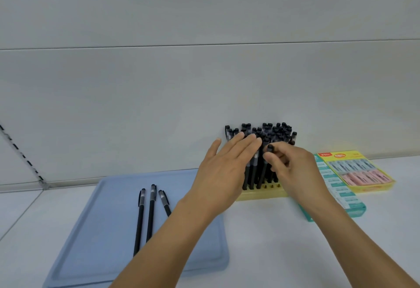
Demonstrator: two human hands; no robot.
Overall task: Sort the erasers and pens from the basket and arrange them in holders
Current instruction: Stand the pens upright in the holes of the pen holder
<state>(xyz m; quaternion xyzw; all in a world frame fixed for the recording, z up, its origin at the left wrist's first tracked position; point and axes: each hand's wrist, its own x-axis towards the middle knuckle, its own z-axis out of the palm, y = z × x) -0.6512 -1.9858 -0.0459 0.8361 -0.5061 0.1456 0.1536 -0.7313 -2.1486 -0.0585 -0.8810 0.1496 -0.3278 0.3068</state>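
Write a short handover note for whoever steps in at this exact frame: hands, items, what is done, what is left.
Left hand: open, straight fingers against the upright black pens.
Right hand: pinching one black capped pen, its lower end at the yellow slotted pen holder.
Done: holder largely full; front slots free. Erasers sit in the yellow eraser box and teal eraser box.
Left: seat this pen, then three loose black pens on the pale blue tray.
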